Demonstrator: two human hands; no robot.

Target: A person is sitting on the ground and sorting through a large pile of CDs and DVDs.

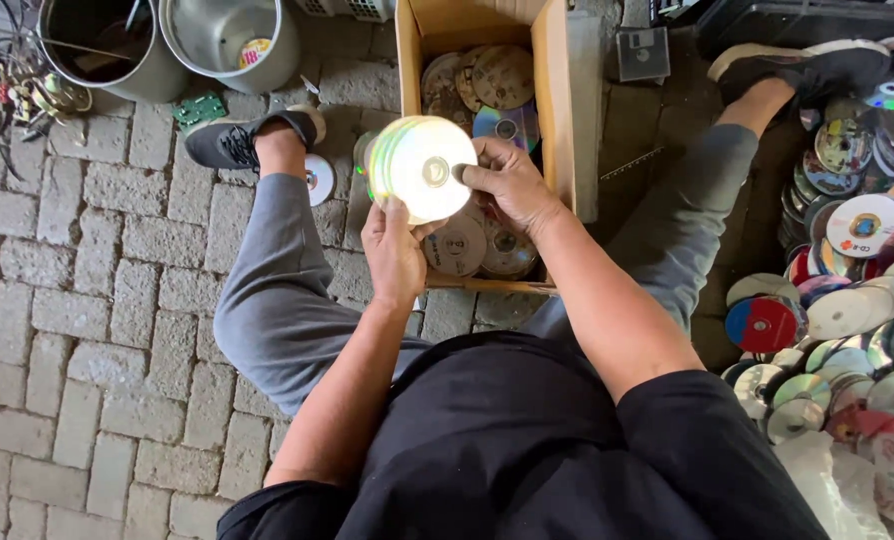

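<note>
An open brown cardboard box [557,110] holding loose discs sits between the seated person's legs. Just above its near end is a thick stack of shiny silver discs [419,166]. The left hand [394,252] cups the stack from below, fingers curled around its edge, while the right hand [508,182] pinches its centre hole from the right.

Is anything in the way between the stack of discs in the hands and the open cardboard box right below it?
Nothing visible. Both the left hand and right hand hold the stack of discs directly over the cardboard box, whose top is open, with only loose discs lying inside.
</note>
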